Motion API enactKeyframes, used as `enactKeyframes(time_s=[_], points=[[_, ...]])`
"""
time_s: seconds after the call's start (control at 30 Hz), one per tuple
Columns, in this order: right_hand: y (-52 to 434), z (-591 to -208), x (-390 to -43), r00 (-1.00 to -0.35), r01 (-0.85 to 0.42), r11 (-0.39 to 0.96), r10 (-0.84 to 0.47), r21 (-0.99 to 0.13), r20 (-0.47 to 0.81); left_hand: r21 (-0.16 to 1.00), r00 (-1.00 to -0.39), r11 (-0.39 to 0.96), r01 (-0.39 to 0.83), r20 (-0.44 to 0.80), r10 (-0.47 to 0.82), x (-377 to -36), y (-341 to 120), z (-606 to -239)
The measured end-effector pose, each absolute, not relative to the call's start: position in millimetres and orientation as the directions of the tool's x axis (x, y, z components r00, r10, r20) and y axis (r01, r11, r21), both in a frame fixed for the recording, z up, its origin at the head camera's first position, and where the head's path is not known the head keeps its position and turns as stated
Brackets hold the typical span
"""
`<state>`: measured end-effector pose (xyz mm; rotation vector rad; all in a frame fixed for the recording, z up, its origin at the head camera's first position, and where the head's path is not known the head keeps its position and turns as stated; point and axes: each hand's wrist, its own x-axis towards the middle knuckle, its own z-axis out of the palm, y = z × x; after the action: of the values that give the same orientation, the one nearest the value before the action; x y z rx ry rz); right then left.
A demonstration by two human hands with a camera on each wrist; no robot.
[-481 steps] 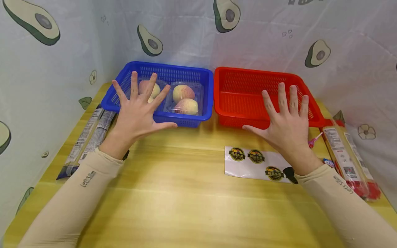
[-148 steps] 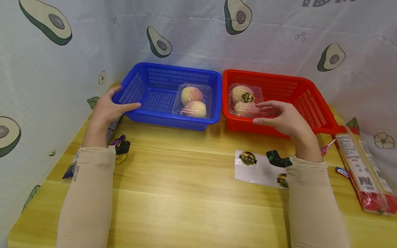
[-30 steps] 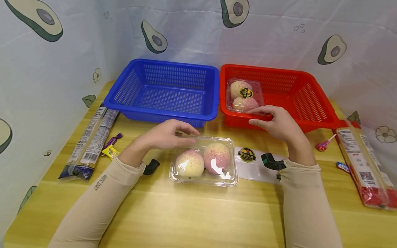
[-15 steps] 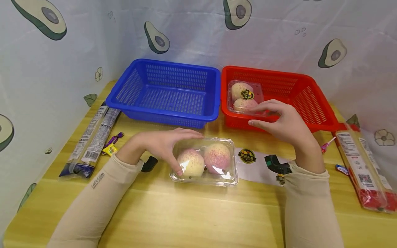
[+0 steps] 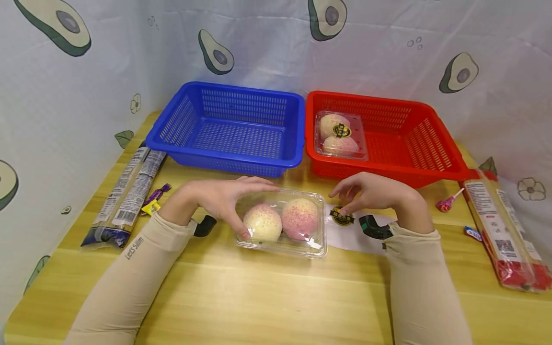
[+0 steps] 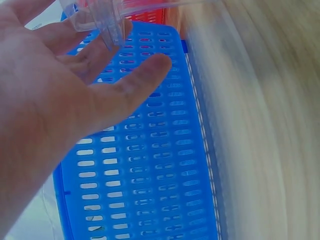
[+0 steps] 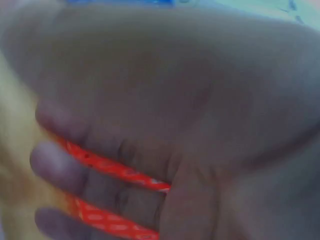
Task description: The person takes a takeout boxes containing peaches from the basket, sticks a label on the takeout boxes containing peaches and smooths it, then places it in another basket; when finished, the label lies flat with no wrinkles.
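Note:
A clear plastic fruit box (image 5: pixel 302 249) with two peaches inside sits in the middle of the wooden table. My left hand (image 5: pixel 220 199) grips its left end, fingers along the back edge and thumb at the front left. In the left wrist view, part of the clear box (image 6: pixel 107 25) shows by the fingers. To its right, my right hand (image 5: pixel 375 194) hovers, loosely bent and holding nothing, over a white sheet of round black-and-gold stickers (image 5: pixel 345 235). Inside the red basket (image 5: pixel 388 170), a second peach box (image 5: pixel 340 136) bears one such sticker on its lid.
Left of the red basket stands a blue basket (image 5: pixel 228 163). Long plastic packets lie at both sides, a blue-ended packet (image 5: pixel 129 196) and a red-ended packet (image 5: pixel 502 230). Wrapped candies (image 5: pixel 152 207) lie at left; a lollipop (image 5: pixel 446 204) and small blue candy (image 5: pixel 473 233) at right.
Earlier, two peach boxes sat in the blue basket; one is now in the red basket, the other on the table. Just now the left hand takes hold of it, and the right leaves the red basket's rim.

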<state>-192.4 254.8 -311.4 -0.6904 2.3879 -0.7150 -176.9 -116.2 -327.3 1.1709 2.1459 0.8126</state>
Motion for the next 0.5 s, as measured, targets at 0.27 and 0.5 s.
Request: enactKeyframes(time_s=[0.27, 0.5], points=[[251, -328, -200, -0.731, -0.192, 0.816, -0.489, -0.545, -0.476, 0.73, -0.462, 0.438, 0.524, -0.188, 0.867, -176, -115, -327], [251, -333, -200, -0.736, -0.156, 0.863, -0.426, -0.48, -0.527, 0.731, -0.453, 0.43, 0.53, -0.185, 0.872, -176, -115, -328]])
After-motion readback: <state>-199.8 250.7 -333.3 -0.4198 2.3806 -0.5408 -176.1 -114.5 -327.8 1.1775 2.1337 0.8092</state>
